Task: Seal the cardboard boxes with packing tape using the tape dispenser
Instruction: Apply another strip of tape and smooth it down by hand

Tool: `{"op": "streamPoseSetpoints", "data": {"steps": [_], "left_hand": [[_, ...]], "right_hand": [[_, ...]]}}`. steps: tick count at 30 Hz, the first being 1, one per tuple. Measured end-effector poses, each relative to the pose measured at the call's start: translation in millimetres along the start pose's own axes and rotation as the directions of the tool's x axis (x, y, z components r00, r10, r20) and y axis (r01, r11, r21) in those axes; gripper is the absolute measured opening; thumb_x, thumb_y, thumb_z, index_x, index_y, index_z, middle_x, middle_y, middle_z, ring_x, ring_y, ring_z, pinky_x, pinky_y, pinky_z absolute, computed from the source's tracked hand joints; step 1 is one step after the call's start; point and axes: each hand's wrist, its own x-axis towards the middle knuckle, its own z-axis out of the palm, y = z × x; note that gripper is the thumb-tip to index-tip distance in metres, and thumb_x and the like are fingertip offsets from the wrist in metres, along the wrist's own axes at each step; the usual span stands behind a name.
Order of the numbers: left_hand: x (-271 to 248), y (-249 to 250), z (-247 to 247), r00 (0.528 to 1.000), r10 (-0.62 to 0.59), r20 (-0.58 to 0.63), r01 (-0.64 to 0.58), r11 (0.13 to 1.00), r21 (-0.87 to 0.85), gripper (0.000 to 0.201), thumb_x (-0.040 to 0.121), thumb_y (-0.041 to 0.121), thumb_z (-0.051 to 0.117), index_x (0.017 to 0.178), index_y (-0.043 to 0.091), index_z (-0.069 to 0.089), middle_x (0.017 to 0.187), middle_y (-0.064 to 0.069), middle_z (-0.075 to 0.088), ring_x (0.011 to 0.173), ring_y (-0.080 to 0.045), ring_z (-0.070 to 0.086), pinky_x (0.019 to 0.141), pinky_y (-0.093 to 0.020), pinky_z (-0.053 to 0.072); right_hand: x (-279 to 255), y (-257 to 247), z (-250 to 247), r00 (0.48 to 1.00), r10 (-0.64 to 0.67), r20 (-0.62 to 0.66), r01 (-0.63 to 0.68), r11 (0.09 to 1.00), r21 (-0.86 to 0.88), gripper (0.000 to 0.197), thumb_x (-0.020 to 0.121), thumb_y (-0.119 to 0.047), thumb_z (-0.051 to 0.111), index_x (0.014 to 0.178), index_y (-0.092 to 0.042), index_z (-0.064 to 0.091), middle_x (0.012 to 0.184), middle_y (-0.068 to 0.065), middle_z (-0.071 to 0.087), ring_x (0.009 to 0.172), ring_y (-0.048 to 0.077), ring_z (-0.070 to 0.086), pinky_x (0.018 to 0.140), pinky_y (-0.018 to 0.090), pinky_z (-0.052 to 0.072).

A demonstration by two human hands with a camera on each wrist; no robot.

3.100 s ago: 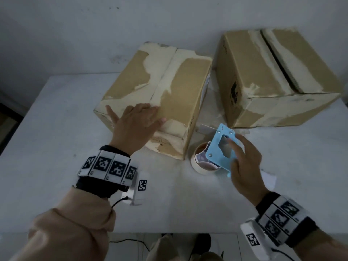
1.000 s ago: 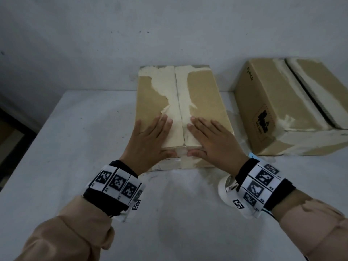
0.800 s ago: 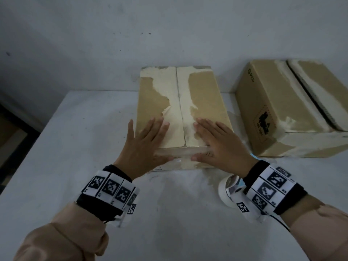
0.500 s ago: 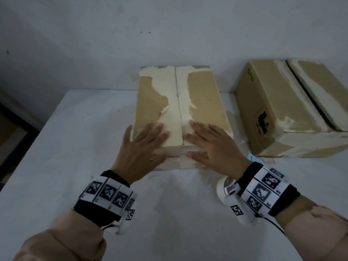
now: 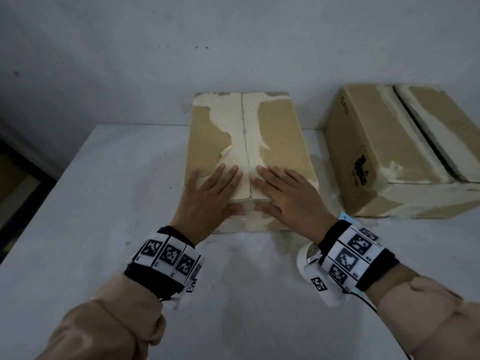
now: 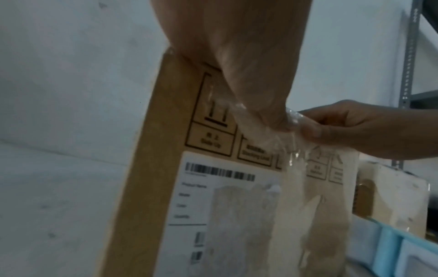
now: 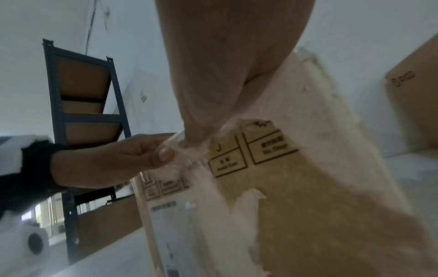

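While both hands lie flat with fingers straight on the near end of the torn brown cardboard box, the left hand sits left of the centre seam and the right hand right of it, thumbs over the near edge on a strip of clear packing tape. That box stands mid-tabletop on the white table, its long axis and seam running from the near edge towards the far edge by the grey wall. A second, larger brown cardboard box stands apart near the far right corner. Just beside the right wrist, largely hidden by it, lies the pale blue tape dispenser with its white roll. Dark metal shelving stands off to the left
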Motion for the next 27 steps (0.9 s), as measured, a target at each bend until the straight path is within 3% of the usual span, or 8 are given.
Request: {"op": "streamPoseSetpoints", "data": {"steps": [7, 10, 13, 16, 18, 22, 24, 27], "left_hand": [[-12.8, -20.7, 5.6, 0.998, 0.005, -0.061, -0.002, 0.999, 0.039, 0.064, 0.095, 0.055, 0.012, 0.131, 0.012, 0.043, 0.133, -0.005, 0.055, 0.120, -0.023, 0.055, 0.096, -0.042, 0.036], [-16.4, -17.0, -2.8, 0.999, -0.045, -0.008, 0.045, 0.999, -0.009, 0.081, 0.087, 0.069, 0.012, 0.131, 0.012, 0.049, 0.134, -0.005, 0.054, 0.121, -0.023, 0.054, 0.100, -0.049, 0.035], [-6.4, 8.1, -14.3, 0.993, -0.108, -0.054, 0.104, 0.991, -0.080, 0.090, 0.080, 0.075, 0.009, 0.133, 0.013, 0.048, 0.136, -0.005, 0.052, 0.124, -0.023, 0.052, 0.101, -0.059, 0.032], [14.2, 35.8, -23.8, 0.995, -0.097, -0.012, 0.096, 0.991, -0.090, 0.095, 0.075, 0.075, -0.005, 0.145, 0.019, 0.027, 0.151, 0.001, 0.030, 0.140, -0.018, 0.028, 0.110, -0.054, 0.017], [26.2, 40.5, -19.3, 0.993, -0.085, 0.085, 0.093, 0.992, -0.089, 0.099, 0.067, 0.077, -0.008, 0.148, 0.023, 0.011, 0.156, 0.006, 0.012, 0.144, -0.014, 0.011, 0.113, -0.049, 0.008], [24.2, 30.7, -10.5, 0.999, -0.034, 0.022, 0.035, 0.999, -0.029, 0.072, 0.081, 0.058, 0.022, 0.129, 0.016, 0.054, 0.133, 0.000, 0.055, 0.118, -0.019, 0.057, 0.090, -0.050, 0.046], [21.2, 24.5, -5.1, 0.999, 0.015, -0.028, -0.016, 1.000, -0.013, 0.066, 0.081, 0.055, 0.028, 0.124, 0.015, 0.058, 0.128, -0.001, 0.060, 0.112, -0.020, 0.061, 0.085, -0.049, 0.049], [21.3, 24.1, -6.9, 0.997, 0.047, -0.064, -0.049, 0.999, -0.020, 0.065, 0.081, 0.054, 0.030, 0.124, 0.015, 0.058, 0.127, -0.002, 0.061, 0.111, -0.021, 0.062, 0.083, -0.050, 0.051]], "right_hand": [[-22.5, 37.1, 4.8, 0.999, 0.033, 0.036, -0.032, 0.999, -0.006, 0.079, 0.090, -0.061, 0.012, 0.129, -0.003, 0.049, 0.135, 0.014, 0.051, 0.122, 0.030, 0.050, 0.102, 0.037, 0.030], [-37.4, 50.1, 3.4, 0.999, 0.043, -0.009, -0.041, 0.988, 0.146, 0.090, 0.080, -0.075, 0.019, 0.144, -0.012, 0.023, 0.151, 0.000, 0.017, 0.139, 0.015, 0.016, 0.112, 0.037, 0.020], [-43.0, 47.7, -10.6, 0.995, 0.100, 0.028, -0.104, 0.938, 0.330, 0.095, 0.073, -0.075, 0.039, 0.147, -0.022, 0.011, 0.147, -0.017, -0.002, 0.135, -0.003, -0.005, 0.112, 0.025, 0.002], [-36.2, 47.3, -17.5, 0.993, 0.120, -0.019, -0.107, 0.937, 0.334, 0.091, 0.075, -0.074, 0.036, 0.145, -0.018, 0.022, 0.148, -0.014, 0.009, 0.134, -0.002, 0.002, 0.108, 0.019, 0.005], [-32.8, 50.4, -15.6, 0.994, 0.111, 0.005, -0.106, 0.939, 0.327, 0.078, 0.079, -0.058, 0.043, 0.143, -0.016, 0.028, 0.151, -0.006, 0.016, 0.132, -0.002, 0.005, 0.106, 0.014, 0.005], [-39.5, 67.1, -13.1, 0.999, 0.037, -0.025, -0.026, 0.932, 0.362, 0.061, 0.086, -0.029, 0.058, 0.140, -0.012, 0.033, 0.146, -0.007, 0.021, 0.135, 0.005, 0.014, 0.110, 0.020, 0.017], [-43.1, 74.1, -13.4, 0.999, -0.021, -0.036, 0.032, 0.936, 0.351, 0.058, 0.087, -0.029, 0.057, 0.136, -0.005, 0.038, 0.145, 0.002, 0.029, 0.135, 0.013, 0.021, 0.109, 0.025, 0.023], [-42.2, 83.3, -12.1, 0.988, -0.133, -0.077, 0.150, 0.938, 0.313, 0.055, 0.084, -0.031, 0.045, 0.126, 0.004, 0.050, 0.134, 0.019, 0.047, 0.130, 0.015, 0.030, 0.107, 0.017, 0.019]]}}
